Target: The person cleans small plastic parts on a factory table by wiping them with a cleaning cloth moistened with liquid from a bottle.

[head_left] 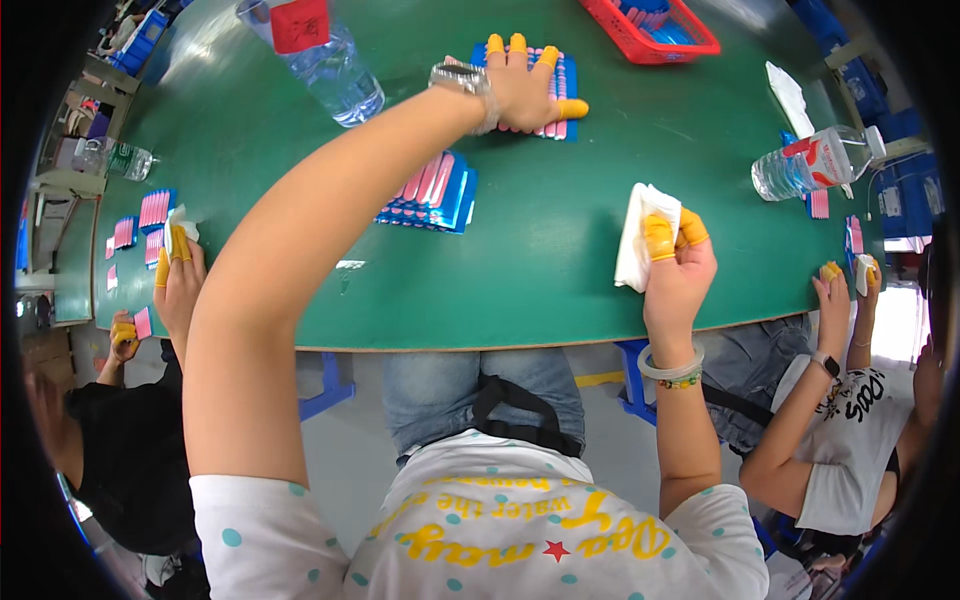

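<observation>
My left hand (520, 92) reaches far across the table, yellow covers on its fingertips. Its fingers are spread and rest on a blue sheet with pink strips (571, 85), most of which the hand hides. Under my left forearm lies a stack of similar blue sheets with pink strips (430, 203), partly covered by the arm. At the right, my right hand (682, 280) pinches a folded white cloth or tissue (632, 245) between fingers with yellow covers. The cloth is upright, close to the tabletop.
The green table (540, 270) also carries a large water bottle (340, 75), a red basket (660, 35) with blue and pink pieces, and another bottle (810, 165) at right. Co-workers sit on both sides, one person's hand (180, 285) near my left elbow.
</observation>
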`<action>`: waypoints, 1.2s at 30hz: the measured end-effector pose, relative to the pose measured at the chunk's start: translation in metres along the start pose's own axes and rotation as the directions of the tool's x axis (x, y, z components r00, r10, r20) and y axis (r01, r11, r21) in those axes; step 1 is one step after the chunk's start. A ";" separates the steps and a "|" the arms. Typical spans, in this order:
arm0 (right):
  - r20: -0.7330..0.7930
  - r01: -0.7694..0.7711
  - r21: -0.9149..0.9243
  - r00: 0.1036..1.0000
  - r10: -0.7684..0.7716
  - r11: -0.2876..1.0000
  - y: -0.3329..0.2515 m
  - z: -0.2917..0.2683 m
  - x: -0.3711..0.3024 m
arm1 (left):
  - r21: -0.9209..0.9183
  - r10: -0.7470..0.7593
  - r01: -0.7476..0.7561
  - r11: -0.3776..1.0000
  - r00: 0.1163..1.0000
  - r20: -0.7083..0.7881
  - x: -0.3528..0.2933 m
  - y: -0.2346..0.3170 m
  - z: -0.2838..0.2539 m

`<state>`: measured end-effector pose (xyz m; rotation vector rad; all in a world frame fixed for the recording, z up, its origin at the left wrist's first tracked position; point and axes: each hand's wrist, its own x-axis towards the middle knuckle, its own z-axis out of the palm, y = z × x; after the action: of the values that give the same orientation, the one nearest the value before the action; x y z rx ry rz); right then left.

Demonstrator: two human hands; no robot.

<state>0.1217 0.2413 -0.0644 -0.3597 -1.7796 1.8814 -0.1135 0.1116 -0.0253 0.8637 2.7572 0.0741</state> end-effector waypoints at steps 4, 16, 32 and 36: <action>0.015 0.005 0.000 1.000 -0.005 1.000 -0.002 0.000 0.001 | 0.001 0.024 -0.024 1.000 0.998 0.055 -0.028 0.023 0.012; -0.074 0.067 -0.041 0.995 -0.070 0.997 0.007 -0.003 0.000 | 0.090 0.388 -0.381 0.920 0.854 -0.347 -0.085 0.045 0.053; 0.016 0.112 -0.141 0.994 -0.111 0.984 0.006 0.003 -0.002 | -0.141 0.032 -0.085 0.986 0.940 -0.340 -0.269 0.037 0.091; 0.395 0.332 -0.402 0.904 -0.166 0.853 -0.029 0.026 -0.011 | -0.113 0.100 -0.143 0.983 0.941 -0.324 -0.277 0.031 0.093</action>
<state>0.1222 0.2135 -0.0352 0.0593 -2.3871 1.3789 0.1468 -0.0230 -0.0498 1.0666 2.9413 0.4560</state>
